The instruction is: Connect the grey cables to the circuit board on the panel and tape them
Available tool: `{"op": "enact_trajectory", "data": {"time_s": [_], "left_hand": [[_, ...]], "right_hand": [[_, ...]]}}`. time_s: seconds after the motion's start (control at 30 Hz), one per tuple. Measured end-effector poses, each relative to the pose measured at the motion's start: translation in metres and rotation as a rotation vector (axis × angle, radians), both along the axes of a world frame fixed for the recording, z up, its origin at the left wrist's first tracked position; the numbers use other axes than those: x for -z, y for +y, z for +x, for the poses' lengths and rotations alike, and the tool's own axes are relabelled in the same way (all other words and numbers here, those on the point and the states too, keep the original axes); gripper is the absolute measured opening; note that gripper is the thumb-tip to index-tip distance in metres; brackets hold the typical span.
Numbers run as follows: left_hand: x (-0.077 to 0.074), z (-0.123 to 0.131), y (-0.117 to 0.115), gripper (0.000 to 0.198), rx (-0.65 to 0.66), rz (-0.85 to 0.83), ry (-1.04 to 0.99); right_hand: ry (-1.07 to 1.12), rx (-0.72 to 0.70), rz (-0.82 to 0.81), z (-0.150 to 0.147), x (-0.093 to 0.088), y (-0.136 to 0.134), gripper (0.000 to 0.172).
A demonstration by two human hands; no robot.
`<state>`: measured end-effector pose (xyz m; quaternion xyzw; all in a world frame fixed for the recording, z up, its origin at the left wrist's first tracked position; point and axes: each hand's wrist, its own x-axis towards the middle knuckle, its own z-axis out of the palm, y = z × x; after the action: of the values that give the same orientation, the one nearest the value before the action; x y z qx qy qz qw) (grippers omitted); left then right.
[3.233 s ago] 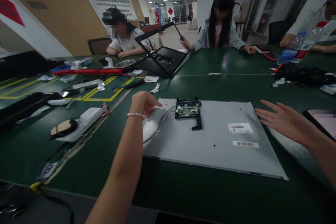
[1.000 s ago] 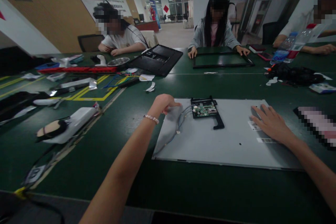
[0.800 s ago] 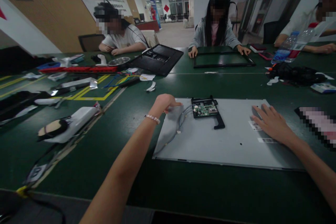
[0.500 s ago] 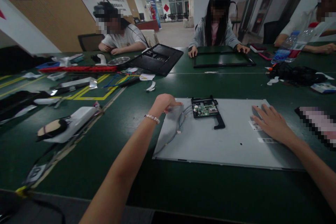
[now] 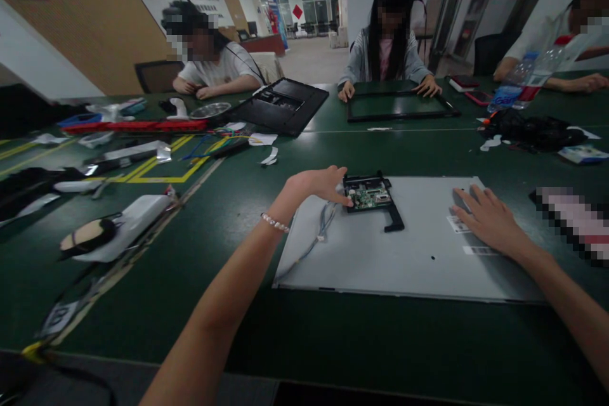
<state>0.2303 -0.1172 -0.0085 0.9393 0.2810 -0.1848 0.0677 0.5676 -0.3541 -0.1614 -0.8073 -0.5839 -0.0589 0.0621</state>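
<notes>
A flat grey display panel (image 5: 413,273) lies on the green table. On its far part sits a green circuit board (image 5: 368,195) in a black plastic bracket (image 5: 394,221). My left hand (image 5: 323,184) spans the bracket's left end, thumb at the near corner and fingers at the far corner, closed on it. Grey-blue cables (image 5: 316,240) run from under this hand to the panel's near left corner. My right hand (image 5: 492,219) rests flat on the panel's right side beside white labels (image 5: 480,251), fingers spread, holding nothing.
Across the table a person's hands rest on a black frame (image 5: 404,117). A black cover (image 5: 285,108) lies left of it. Bottles (image 5: 514,85) and a dark bundle (image 5: 528,130) are at the far right, a blurred phone-like object (image 5: 571,222) nearer. Tools and wires (image 5: 209,146) crowd the left.
My left hand has moved right from the panel's far left area to the bracket's left end, its thumb and fingers parting around it. My right hand stays in place. The view shifts slightly.
</notes>
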Motion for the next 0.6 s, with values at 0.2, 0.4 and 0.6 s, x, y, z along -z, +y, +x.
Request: {"op": "enact_trajectory", "data": {"time_s": [0.2,0.4,0.6], "left_hand": [[0.011,0.004,0.003,0.099,0.054,-0.021,-0.018],[0.014,0.006,0.006,0.098,0.096,-0.057,-0.064],[0.012,0.013,-0.008,0.097,0.127,-0.069,-0.060]], "right_hand": [[-0.011,0.016,0.007,-0.007,-0.005,-0.001,0.063],[0.000,0.019,0.003,-0.007,-0.005,0.000,0.063],[0.004,0.039,-0.023,-0.008,-0.008,0.001,0.065]]}}
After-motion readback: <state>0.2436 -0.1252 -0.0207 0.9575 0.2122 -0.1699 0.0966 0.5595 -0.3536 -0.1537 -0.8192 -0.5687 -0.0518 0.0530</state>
